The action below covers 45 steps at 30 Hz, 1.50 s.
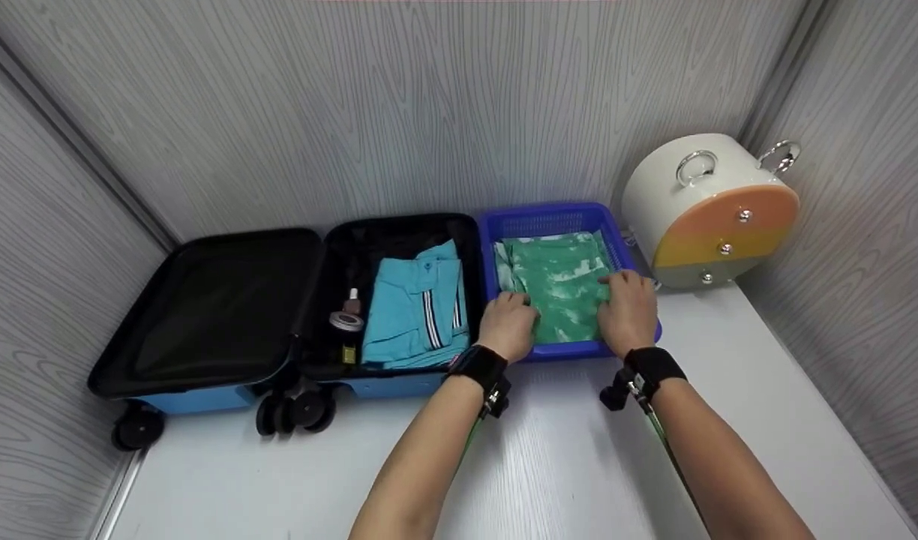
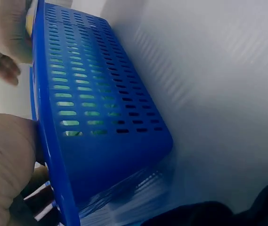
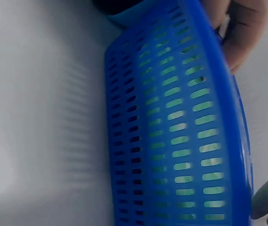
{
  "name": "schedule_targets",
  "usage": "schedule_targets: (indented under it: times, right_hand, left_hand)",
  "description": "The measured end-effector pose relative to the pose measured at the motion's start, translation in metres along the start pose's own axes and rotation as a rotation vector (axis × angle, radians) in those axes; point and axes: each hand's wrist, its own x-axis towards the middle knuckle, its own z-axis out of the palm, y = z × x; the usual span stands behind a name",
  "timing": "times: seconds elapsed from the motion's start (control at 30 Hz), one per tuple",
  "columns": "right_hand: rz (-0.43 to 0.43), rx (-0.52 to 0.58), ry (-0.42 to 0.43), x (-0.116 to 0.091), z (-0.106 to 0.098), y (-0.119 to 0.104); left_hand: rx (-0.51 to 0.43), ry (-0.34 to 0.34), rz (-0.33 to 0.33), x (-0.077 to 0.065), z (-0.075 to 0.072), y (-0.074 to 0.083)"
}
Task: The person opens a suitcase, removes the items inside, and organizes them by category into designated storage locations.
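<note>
A folded green and white tie-dye garment (image 1: 560, 281) lies flat in a blue plastic basket (image 1: 553, 350). My left hand (image 1: 508, 324) is over the basket's front left corner, its fingers bent toward the garment's left edge. At the front right, my right hand (image 1: 630, 311) reaches over the rim with its fingers near the garment's right edge. In the right wrist view, the left fingers (image 3: 241, 40) show loosely bent beyond the rim. The left wrist view shows the right hand (image 2: 9, 40) past the rim with nothing visible in its fingers. Contact with the cloth is hidden.
Left of the basket an open suitcase (image 1: 226, 300) holds a folded turquoise shirt (image 1: 414, 311), a small bottle (image 1: 352, 301) and a round container (image 1: 346, 322). A white drum-shaped box (image 1: 684, 187) with coloured drawers stands at the right. Grey wood-patterned walls (image 1: 399, 105) enclose the white table (image 1: 549, 450).
</note>
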Motion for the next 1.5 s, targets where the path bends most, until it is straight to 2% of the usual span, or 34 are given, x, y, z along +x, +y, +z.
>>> schedule_targets:
  times: [0.1, 0.2, 0.3, 0.43, 0.53, 0.67, 0.8, 0.9, 1.13, 1.37, 1.5]
  right_hand:
    - [-0.019, -0.028, -0.073, 0.0, -0.002, -0.004]
    - [0.053, -0.024, -0.217, 0.0, -0.005, -0.006]
    - [0.11, -0.032, -0.319, 0.0, -0.007, -0.007]
    - [0.111, -0.03, -0.37, -0.001, -0.009, -0.008]
    - [0.115, -0.012, -0.372, -0.001, -0.008, -0.011]
    - [0.126, 0.035, -0.321, -0.002, -0.004, -0.019]
    - [0.119, 0.103, -0.264, -0.001, 0.001, -0.031]
    - [0.115, 0.157, -0.247, 0.0, 0.004, -0.043]
    - [0.051, 0.225, -0.269, 0.001, 0.013, -0.071]
    - [0.018, 0.332, -0.321, 0.003, 0.02, -0.097]
    - [0.01, 0.401, -0.364, 0.001, 0.028, -0.113]
  left_hand:
    - [0.075, -0.009, 0.034, -0.001, -0.004, -0.001]
    - [0.1, -0.058, 0.049, -0.001, -0.006, -0.003]
    - [0.094, -0.131, 0.042, -0.002, -0.006, -0.005]
    - [0.032, -0.193, 0.017, -0.006, -0.004, -0.009]
    - [-0.048, -0.19, 0.03, -0.01, -0.003, -0.015]
    - [-0.17, -0.131, 0.06, -0.015, -0.006, -0.027]
    - [-0.249, -0.072, 0.025, -0.018, -0.012, -0.041]
    - [-0.254, -0.06, -0.016, -0.02, -0.019, -0.053]
    - [-0.244, -0.066, -0.105, -0.029, -0.032, -0.084]
    - [-0.237, -0.085, -0.19, -0.046, -0.051, -0.119]
    - [-0.286, -0.097, -0.26, -0.061, -0.059, -0.143]
